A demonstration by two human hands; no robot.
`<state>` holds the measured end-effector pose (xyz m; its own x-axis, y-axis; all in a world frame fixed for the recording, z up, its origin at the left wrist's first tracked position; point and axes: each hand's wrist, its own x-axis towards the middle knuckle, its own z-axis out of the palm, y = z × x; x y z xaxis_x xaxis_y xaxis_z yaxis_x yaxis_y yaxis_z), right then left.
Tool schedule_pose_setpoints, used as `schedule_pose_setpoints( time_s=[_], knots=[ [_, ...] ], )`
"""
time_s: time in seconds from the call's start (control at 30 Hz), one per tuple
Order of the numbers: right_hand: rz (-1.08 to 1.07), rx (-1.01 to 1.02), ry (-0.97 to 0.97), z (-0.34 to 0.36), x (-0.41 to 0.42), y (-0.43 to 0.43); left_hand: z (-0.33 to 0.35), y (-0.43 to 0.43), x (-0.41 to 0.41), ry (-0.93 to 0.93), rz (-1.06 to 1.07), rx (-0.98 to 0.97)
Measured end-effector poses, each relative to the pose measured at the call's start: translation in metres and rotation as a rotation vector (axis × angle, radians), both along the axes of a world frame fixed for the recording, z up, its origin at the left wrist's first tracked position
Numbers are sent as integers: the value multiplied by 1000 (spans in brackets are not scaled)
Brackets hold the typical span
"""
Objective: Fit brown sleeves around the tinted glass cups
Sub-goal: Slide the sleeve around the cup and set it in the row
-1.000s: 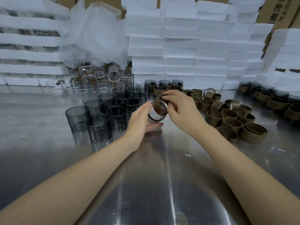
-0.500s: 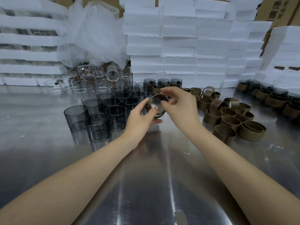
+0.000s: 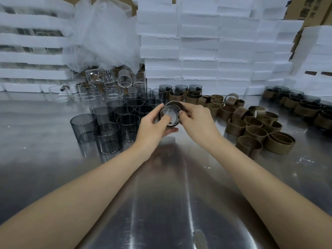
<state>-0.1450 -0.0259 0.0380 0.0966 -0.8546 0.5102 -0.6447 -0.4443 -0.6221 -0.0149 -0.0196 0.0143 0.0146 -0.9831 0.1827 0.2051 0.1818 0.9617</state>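
Observation:
My left hand [image 3: 154, 123] grips a tinted glass cup [image 3: 170, 114] tilted on its side, its base turned toward me, just above the steel table. A brown sleeve [image 3: 175, 103] sits around that cup, and my right hand [image 3: 195, 118] pinches the sleeve's rim from the right. Bare tinted cups [image 3: 107, 126] stand in a cluster to the left. Loose brown sleeves [image 3: 251, 126] lie in a heap to the right.
Sleeved cups [image 3: 298, 106] stand at the far right, and a few more [image 3: 181, 92] behind my hands. Clear glasses [image 3: 107, 83] and a plastic bag [image 3: 102, 33] sit back left. White foam trays [image 3: 206, 42] are stacked along the rear. The steel table [image 3: 161, 203] stretches toward me.
The sleeve, held at the cup's edge a second ago, now sits around the cup. Both hands turned the cup so that its base faces me.

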Motion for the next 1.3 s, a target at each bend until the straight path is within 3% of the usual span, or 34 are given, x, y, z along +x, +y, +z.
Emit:
schedule_pose_setpoints(
  time_s=[0.7, 1.3],
  knots=[
    [35, -12, -39, -1, -9, -6, -2, -3, -1, -37, 3, 28],
    [-7, 14, -104, 3, -22, -10, -1, -3, 3, -105, -28, -62]
  ],
)
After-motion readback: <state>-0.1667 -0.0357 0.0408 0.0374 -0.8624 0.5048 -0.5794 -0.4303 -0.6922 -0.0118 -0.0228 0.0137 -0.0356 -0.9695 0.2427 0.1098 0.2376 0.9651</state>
